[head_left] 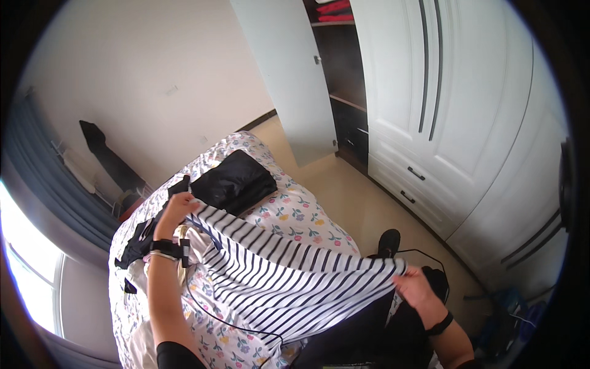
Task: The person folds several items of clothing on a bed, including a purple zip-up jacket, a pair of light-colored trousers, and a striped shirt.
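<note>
A white garment with dark stripes, which looks like a striped shirt [295,270], is stretched between my two hands over the bed and my lap. My left hand [178,210] grips its upper left end, fingers closed on the cloth. At the lower right, my right hand [415,286] pinches the opposite end. The upper edge runs taut between them, and the rest hangs in loose folds. Just beyond my left hand lies a folded black garment [236,181] with a slight sheen. Dark and cream clothes [140,243] lie heaped beside my left wrist.
The bed wears a floral sheet [301,212]. Across a tiled floor [344,197] stands a white wardrobe [442,111], with one door [289,80] swung out. A black cable [215,317] trails from my left wrist over the bed. Blue curtains [55,178] hang by the window.
</note>
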`<state>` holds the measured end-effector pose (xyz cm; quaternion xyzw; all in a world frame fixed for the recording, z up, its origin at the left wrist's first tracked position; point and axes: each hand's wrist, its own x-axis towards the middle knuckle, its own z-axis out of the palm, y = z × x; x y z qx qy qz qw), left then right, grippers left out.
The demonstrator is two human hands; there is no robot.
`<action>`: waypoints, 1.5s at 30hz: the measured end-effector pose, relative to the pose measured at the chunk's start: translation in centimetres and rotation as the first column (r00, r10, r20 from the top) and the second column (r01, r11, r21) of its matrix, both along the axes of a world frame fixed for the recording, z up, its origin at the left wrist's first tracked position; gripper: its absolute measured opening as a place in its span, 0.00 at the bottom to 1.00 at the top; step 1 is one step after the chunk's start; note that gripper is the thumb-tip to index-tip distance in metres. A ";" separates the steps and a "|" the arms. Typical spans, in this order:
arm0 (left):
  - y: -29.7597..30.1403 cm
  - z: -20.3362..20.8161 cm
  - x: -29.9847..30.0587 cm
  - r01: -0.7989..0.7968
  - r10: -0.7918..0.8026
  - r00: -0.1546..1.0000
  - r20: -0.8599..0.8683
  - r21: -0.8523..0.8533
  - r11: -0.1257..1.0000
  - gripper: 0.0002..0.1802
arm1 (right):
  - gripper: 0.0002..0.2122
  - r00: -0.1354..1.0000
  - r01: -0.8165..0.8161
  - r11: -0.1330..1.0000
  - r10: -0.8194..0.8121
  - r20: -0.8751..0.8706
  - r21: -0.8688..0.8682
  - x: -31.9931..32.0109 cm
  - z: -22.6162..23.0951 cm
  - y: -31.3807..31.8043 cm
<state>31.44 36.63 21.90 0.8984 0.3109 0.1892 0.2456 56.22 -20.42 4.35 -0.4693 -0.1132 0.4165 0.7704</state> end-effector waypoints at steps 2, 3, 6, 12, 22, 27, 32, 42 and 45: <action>-3.4 5.1 -3.0 -0.080 0.080 0.996 0.032 0.004 0.997 0.09 | 0.08 0.998 0.047 0.987 -0.052 0.026 0.155 1.7 2.8 0.1; -2.5 5.9 -5.4 -0.133 0.144 0.978 0.153 -0.081 0.988 0.07 | 0.08 0.997 0.040 0.975 -0.054 0.056 0.220 2.6 3.8 -0.1; -3.8 10.3 -10.5 -0.082 0.090 0.964 0.250 -0.040 0.996 0.07 | 0.08 0.980 0.059 0.961 -0.108 0.168 0.271 3.9 8.4 -0.2; -15.0 18.0 -14.3 -0.029 0.081 0.919 0.385 -0.138 0.990 0.11 | 0.08 0.922 0.107 0.943 -0.212 0.323 0.314 5.1 15.5 -1.2; -12.0 14.4 -18.8 -0.109 0.209 0.831 0.515 -0.218 0.970 0.06 | 0.10 0.896 0.125 0.959 -0.219 0.385 0.254 9.7 17.1 10.0; -7.7 8.6 -18.5 -0.162 0.394 0.751 0.530 -0.431 0.888 0.06 | 0.23 0.908 0.211 0.973 -0.161 0.387 -0.090 13.2 12.8 19.2; -4.2 9.6 -20.3 -0.026 0.321 0.484 0.814 -0.353 0.935 0.10 | 0.21 0.713 0.300 0.933 -0.358 0.603 0.200 12.6 19.6 24.6; -11.0 7.9 -33.3 -0.020 0.122 0.544 0.830 -0.133 0.991 0.21 | 0.18 0.657 0.130 0.965 -0.255 0.710 0.226 7.9 24.0 22.3; -17.0 0.0 -32.4 -0.319 0.438 0.621 0.650 -0.300 0.899 0.14 | 0.18 0.667 0.044 0.998 -0.060 0.743 0.040 8.2 15.5 21.4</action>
